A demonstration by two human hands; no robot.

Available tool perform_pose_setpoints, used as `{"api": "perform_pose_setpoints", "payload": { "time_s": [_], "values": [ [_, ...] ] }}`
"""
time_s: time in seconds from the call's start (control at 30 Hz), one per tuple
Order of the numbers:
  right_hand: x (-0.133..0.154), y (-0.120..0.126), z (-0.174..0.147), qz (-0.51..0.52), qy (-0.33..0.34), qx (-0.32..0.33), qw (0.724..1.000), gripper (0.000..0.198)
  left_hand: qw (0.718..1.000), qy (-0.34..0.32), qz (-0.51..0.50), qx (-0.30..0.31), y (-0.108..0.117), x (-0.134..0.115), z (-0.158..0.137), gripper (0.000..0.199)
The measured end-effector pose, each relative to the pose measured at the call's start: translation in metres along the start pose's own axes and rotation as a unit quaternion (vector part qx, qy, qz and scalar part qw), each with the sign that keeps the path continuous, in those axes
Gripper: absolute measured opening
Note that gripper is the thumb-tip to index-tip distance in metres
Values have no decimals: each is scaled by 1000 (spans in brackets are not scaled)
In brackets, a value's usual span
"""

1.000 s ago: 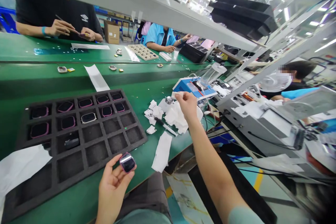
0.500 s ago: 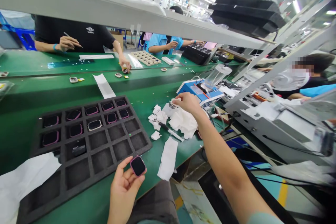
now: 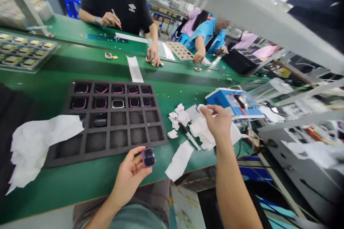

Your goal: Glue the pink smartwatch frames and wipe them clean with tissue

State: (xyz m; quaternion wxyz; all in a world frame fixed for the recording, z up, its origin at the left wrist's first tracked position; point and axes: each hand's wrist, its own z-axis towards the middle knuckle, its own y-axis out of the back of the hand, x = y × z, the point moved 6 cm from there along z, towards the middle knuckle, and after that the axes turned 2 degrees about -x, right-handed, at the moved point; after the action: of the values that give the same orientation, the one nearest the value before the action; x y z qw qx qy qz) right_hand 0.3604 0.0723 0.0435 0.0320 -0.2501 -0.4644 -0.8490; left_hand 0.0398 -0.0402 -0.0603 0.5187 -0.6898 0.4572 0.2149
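My left hand (image 3: 131, 170) grips a smartwatch case (image 3: 148, 157) by its edges, its dark screen facing up and its rim pink-purple. It is held just in front of the black foam tray (image 3: 107, 146), whose two back rows hold several similar watch cases (image 3: 101, 103), one with a silvery rim (image 3: 117, 104). Over crumpled white tissue (image 3: 205, 132), the fingers of my right hand (image 3: 219, 120) are pinched together at a small whitish, silvery thing, too small to make out. A black and white pen (image 3: 189, 136) lies beside the tissue.
A white cloth (image 3: 40, 143) overlaps the tray's left side. The blue box device (image 3: 223, 100) stands behind my right hand. Across the green bench, one co-worker's hand (image 3: 153, 55) touches small parts; another person in blue works farther right. A shelf beam crosses above.
The view has swung left and downward, so the bench appears shifted to the right. My left hand still holds the watch case, and my right hand remains above the tissue.
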Motion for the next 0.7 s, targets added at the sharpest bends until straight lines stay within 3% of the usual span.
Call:
{"api": "perform_pose_setpoints", "payload": {
  "time_s": [0.07, 0.13, 0.2, 0.27, 0.47, 0.6, 0.7],
  "values": [
    [24, 0, -45, 141, 15, 41, 989, 22, 1000, 0, 0, 5, 0, 1, 0, 59],
    [58, -7, -97, 259, 77, 147, 952, 14, 1000, 3, 16, 8, -1, 3, 0, 60],
    [91, -14, -143, 327, 144, 228, 906, 7, 999, 7, 36, 16, -2, 6, 0, 60],
    [112, -21, -169, 335, 177, 253, 890, 9, 998, 10, 56, 24, -3, 9, 0, 58],
    [116, -48, -163, 294, 139, 202, 924, 13, 994, -15, 106, 15, -2, 10, 0, 57],
    [95, -36, -150, 272, 98, 139, 947, 13, 994, -18, 105, 12, -2, 8, 0, 58],
    [92, -22, -160, 282, 123, 161, 938, 13, 993, -8, 114, 23, -1, 11, 1, 62]
  ]
}}
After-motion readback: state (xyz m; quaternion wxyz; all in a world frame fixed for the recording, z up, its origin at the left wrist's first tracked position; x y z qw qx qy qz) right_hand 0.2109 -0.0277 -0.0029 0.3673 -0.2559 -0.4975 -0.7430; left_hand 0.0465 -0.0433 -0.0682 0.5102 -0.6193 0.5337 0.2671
